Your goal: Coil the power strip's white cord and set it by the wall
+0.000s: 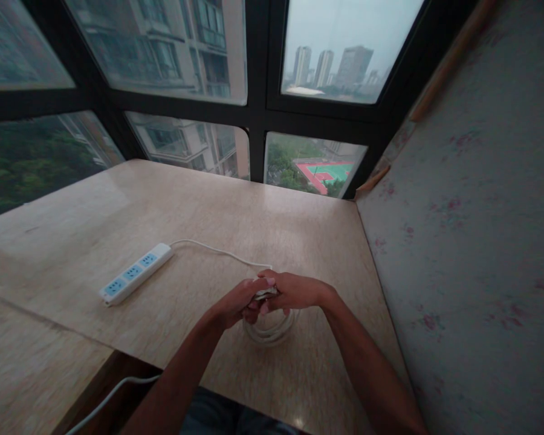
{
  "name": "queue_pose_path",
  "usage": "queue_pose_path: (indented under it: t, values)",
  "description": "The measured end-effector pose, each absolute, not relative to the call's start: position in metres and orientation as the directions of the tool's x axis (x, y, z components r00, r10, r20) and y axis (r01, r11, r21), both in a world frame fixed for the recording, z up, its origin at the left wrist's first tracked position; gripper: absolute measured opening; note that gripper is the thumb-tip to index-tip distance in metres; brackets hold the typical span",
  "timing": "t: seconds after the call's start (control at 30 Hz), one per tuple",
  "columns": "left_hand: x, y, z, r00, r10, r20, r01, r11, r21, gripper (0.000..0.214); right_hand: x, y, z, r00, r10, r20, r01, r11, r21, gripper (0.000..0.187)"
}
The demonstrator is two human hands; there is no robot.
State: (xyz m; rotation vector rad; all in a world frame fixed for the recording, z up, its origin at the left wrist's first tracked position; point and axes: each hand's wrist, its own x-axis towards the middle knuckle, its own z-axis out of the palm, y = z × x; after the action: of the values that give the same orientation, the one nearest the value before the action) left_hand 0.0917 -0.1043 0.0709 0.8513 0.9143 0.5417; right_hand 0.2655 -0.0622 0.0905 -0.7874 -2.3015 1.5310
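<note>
A coil of white power cord (pixel 272 333) hangs below my two hands, close over the stone-patterned sill. My left hand (pixel 247 300) is closed around the bundled top of the coil, thumb on top. From the right, my right hand (pixel 290 290) closes on the same bundle, its fingers meeting the left ones. Part of the bundle shows between the hands; the rest is hidden by fingers. One length of the cord runs left across the surface to a white power strip (pixel 136 273) with three blue socket panels.
Dark-framed windows (pixel 256 115) border the sill at the back. A flowered wall (pixel 457 254) rises close on the right. At the lower left, another white cable (pixel 113 393) crosses a dark gap in front of the sill's edge.
</note>
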Motion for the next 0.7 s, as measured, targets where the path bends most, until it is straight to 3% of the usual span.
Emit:
queue_pose_path:
  t: [0.1,0.2,0.33,0.47,0.6,0.7]
  values:
    - [0.088,-0.106,0.074,0.521,0.699,-0.489,-0.041,0.593,0.804,0.049,0.276,-0.054,0.098,-0.851,0.523,-0.052,0.282,0.372,-0.884,0.043]
    - [0.083,-0.111,0.081,0.505,0.699,-0.506,-0.004,0.588,0.809,0.048,0.289,-0.042,0.096,-0.881,0.468,-0.067,0.252,0.345,-0.904,0.039]
    - [0.075,-0.117,0.1,0.506,0.72,-0.476,0.018,0.543,0.84,0.045,0.299,-0.027,0.083,-0.819,0.574,0.012,0.271,0.406,-0.873,0.036]
    - [0.068,-0.119,0.117,0.534,0.746,-0.398,-0.028,0.486,0.873,0.043,0.285,-0.026,0.07,-0.794,0.582,0.176,0.123,0.438,-0.891,0.029]
    - [0.066,-0.117,0.128,0.567,0.768,-0.299,-0.124,0.438,0.89,0.039,0.263,-0.035,0.059,-0.784,0.608,0.124,-0.028,0.165,-0.986,0.028]
    - [0.064,-0.112,0.132,0.51,0.822,-0.255,-0.232,0.417,0.879,0.041,0.259,-0.036,0.055,-0.76,0.643,0.097,-0.134,-0.009,-0.991,0.031]
